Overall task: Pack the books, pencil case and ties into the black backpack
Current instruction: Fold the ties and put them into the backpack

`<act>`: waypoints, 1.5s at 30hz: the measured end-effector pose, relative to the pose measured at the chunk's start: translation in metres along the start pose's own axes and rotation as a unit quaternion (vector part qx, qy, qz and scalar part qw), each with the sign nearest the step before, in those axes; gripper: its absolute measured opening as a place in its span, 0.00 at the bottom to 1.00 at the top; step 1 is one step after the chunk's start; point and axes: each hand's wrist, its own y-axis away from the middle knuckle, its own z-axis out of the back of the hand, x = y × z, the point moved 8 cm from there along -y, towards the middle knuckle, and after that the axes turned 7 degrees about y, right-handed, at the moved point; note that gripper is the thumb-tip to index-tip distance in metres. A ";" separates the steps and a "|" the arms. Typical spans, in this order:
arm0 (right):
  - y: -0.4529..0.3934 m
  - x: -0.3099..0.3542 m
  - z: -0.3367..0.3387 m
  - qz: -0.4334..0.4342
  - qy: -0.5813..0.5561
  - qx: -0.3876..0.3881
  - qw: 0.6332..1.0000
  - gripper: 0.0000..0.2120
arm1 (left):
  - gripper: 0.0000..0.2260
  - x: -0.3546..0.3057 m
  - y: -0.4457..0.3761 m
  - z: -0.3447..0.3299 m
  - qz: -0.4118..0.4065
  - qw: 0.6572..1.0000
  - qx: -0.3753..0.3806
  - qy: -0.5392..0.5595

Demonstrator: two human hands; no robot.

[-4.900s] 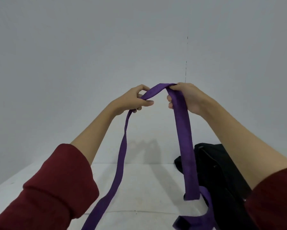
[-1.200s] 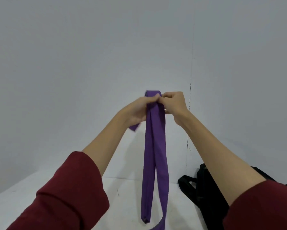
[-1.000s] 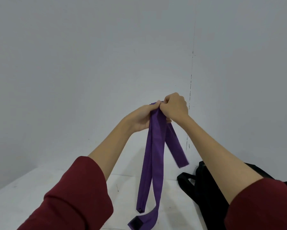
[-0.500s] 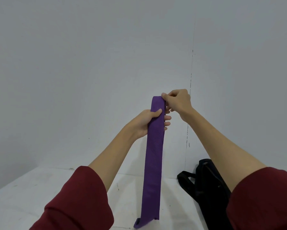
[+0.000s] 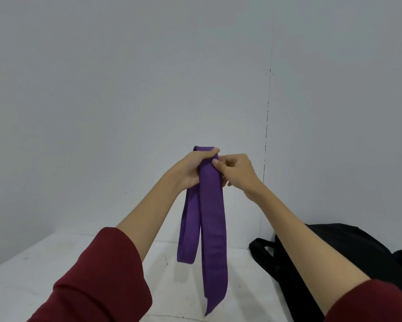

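A purple tie (image 5: 212, 219) hangs folded in front of me, held up above the table. My left hand (image 5: 190, 169) grips its top fold, thumb over the upper edge. My right hand (image 5: 236, 171) pinches the same fold from the right side. A short folded loop hangs on the left and a longer tail reaches down toward the table. The black backpack (image 5: 348, 249) lies on the table at the lower right, partly behind my right forearm. No books or pencil case are in view.
A white table (image 5: 56, 263) spreads below my arms. A plain grey wall stands behind it, with a vertical seam (image 5: 266, 140) to the right of my hands.
The tie has been folded once more: before it hung as one long strip, now it hangs as a short loop and a tail. Both hands have come together lower at the top fold.
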 end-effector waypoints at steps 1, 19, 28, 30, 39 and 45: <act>-0.002 0.002 0.002 0.003 0.011 -0.009 1.000 0.16 | 0.08 0.005 0.002 0.001 0.009 1.000 0.008 -0.014; 0.008 -0.011 -0.006 -0.036 0.021 0.018 0.999 0.15 | 0.12 -0.020 0.006 0.001 -0.030 0.996 -0.049 0.062; 0.007 -0.010 -0.007 -0.031 -0.019 0.002 0.999 0.11 | 0.11 -0.038 0.003 -0.005 -0.066 0.995 -0.047 0.056; 0.008 -0.011 -0.009 -0.033 -0.007 0.007 0.999 0.12 | 0.11 -0.037 0.002 -0.004 -0.066 0.996 -0.047 0.046; 0.014 -0.032 -0.020 -0.056 0.007 0.038 0.998 0.10 | 0.12 -0.031 0.000 -0.001 -0.048 0.997 -0.054 0.036; 0.016 -0.034 -0.024 -0.043 0.025 0.080 0.996 0.12 | 0.12 -0.028 -0.001 -0.002 -0.051 0.996 -0.052 0.043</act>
